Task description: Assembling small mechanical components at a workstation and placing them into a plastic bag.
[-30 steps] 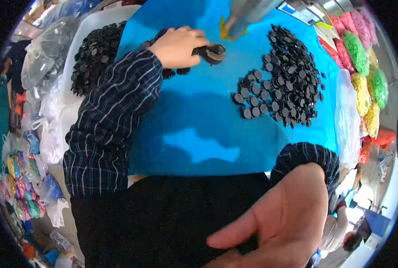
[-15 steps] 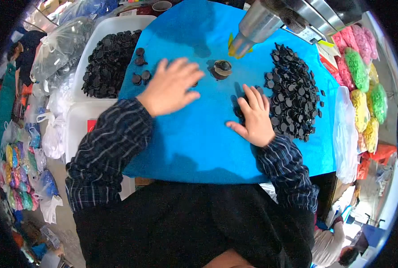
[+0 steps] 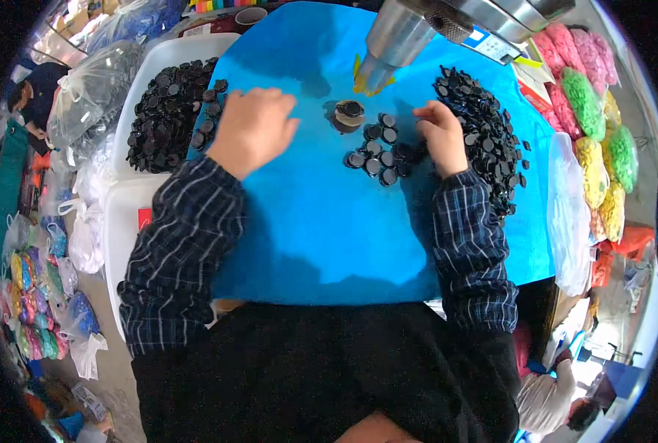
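Note:
Between my hands, several small round black discs [image 3: 373, 167] lie loosely grouped on the blue cloth [image 3: 321, 244]. My left hand [image 3: 251, 131] is over the cloth's left side, fingers bent and thumb apart. Another cluster of black discs [image 3: 205, 127] lies just left of it. To the right of the loose group is my right hand [image 3: 443, 136], its fingers curled with a gap between finger and thumb; I see nothing held. Beside it spreads a large pile of black discs [image 3: 484, 140]. A round metal seat [image 3: 347, 119] carries one dark disc below a metal press head [image 3: 399, 37].
A white plastic tub [image 3: 124, 140] full of black discs stands at the left, a second white tub [image 3: 118, 244] nearer me. Yellow pieces [image 3: 364, 80] surround the press tip. Colourful bags [image 3: 587, 111] line the right side. Another person [image 3: 554, 402] shows at lower right.
My left hand has moved slightly left and its fingers have bent. My right hand has shifted right and curled, uncovering the loose group of discs. More discs now lie near the tub.

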`<state>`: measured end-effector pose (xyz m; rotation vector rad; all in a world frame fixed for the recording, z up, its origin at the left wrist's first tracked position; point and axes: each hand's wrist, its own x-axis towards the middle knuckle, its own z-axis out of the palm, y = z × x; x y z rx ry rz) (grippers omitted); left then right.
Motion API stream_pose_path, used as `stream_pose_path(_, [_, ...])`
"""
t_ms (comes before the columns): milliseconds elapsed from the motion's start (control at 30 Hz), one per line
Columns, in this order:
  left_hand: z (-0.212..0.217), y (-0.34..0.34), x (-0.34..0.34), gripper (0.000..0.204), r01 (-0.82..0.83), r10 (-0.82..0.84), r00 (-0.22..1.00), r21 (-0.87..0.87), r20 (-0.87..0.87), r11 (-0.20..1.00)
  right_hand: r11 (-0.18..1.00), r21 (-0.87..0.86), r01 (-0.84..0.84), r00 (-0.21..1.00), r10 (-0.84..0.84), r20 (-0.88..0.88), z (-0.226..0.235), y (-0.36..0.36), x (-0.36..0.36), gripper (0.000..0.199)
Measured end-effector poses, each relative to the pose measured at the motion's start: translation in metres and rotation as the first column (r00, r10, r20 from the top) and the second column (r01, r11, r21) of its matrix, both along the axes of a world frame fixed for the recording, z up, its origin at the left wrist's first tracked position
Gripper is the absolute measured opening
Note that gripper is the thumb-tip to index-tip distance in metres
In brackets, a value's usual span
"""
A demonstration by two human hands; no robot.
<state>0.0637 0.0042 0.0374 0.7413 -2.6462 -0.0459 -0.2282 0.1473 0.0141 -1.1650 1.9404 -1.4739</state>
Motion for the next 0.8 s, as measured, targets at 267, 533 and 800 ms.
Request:
stream_pose_path(267, [0.0, 0.026, -0.059, 0.025, 0.03, 0.002, 0.949, 0.097, -0.315, 0.995, 0.956, 0.29, -0.044, 0.805, 0.206, -0.556, 0.007, -0.025, 0.022, 0.035])
stream_pose_path(533, [-0.029, 0.014, -0.072, 0.028, 0.222, -0.161, 0.85, 0.065, -0.502, 0.973, 0.969, 0.242, -0.045, 0.96, 0.109, -0.259, -0.003, -0.025, 0.02, 0.042])
stream_pose_path(800, [-0.032, -0.001, -0.062, 0.022, 0.102, 0.05, 0.837, 0.245, -0.545, 0.964, 0.939, -0.144, -0.313, 0.86, 0.344, 0.377, 0.004, -0.03, 0.025, 0.036])
